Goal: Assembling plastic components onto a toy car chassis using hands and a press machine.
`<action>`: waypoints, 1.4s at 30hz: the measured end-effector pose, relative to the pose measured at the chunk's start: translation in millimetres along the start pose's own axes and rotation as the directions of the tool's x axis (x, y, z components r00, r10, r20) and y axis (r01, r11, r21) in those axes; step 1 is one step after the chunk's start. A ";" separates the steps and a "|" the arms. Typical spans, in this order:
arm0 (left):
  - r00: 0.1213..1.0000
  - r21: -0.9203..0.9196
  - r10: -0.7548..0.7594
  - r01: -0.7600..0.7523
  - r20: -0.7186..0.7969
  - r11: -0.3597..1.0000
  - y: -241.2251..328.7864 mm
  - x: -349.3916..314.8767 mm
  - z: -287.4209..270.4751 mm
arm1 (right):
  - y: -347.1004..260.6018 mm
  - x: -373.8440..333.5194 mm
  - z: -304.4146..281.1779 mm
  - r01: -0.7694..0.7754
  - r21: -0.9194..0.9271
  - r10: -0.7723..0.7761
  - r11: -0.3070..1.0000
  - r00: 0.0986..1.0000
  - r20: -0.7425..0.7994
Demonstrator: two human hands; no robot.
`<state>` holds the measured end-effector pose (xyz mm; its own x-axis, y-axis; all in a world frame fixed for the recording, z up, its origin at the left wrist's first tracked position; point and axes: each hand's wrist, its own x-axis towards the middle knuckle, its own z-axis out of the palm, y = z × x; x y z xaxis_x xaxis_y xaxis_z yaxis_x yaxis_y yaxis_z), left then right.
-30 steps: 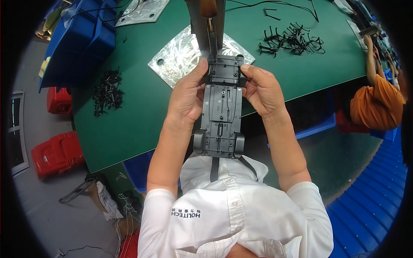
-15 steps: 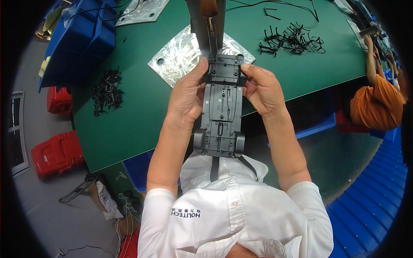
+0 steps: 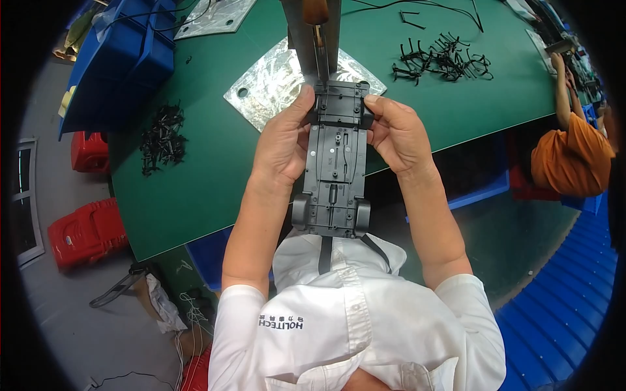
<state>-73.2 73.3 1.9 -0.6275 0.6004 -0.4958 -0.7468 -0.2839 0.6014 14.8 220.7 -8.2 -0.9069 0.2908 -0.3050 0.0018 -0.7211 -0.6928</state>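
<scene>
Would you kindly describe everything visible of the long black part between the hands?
The long black part looks like moulded plastic: a ribbed frame with small holes, a boxier section at its far end and two rounded flanges beside its near end. The left hand and right hand hold its far end from either side. It runs away from the person, near end by the white shirt. A metal tool ends at its far left corner; contact is unclear.

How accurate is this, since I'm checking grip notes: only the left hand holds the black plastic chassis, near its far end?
Not only the left hand: the head view shows the right hand holding the black plastic chassis too, near its far end.
</scene>
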 end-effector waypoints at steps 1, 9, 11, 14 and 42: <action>1.000 -0.001 0.000 0.000 -0.006 1.000 0.0 -0.1 0.0 | -0.2 0.1 -1.2 -0.009 0.000 0.009 1.000 1.000 0.023; 1.000 0.001 0.003 -0.003 -0.002 1.000 1.2 -0.8 0.3 | -0.7 -0.5 2.0 -0.005 -0.001 0.005 1.000 1.000 0.015; 1.000 0.004 0.003 -0.003 0.003 1.000 1.4 -1.1 0.0 | -0.8 -0.9 2.2 -0.003 -0.001 0.003 1.000 1.000 0.017; 1.000 0.008 -0.002 0.002 0.013 1.000 1.5 -1.9 -0.1 | -1.2 -1.9 2.9 -0.001 0.002 0.001 1.000 1.000 0.027; 1.000 0.045 0.010 -0.011 0.011 0.999 -0.7 1.2 -2.7 | 2.7 -0.7 1.5 0.015 0.001 -0.015 1.000 0.999 -0.030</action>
<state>-74.0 72.3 -0.9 -0.6328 0.6053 -0.4828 -0.7293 -0.2565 0.6343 14.8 217.6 -8.8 -0.8939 0.3200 -0.3140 -0.0122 -0.7174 -0.6965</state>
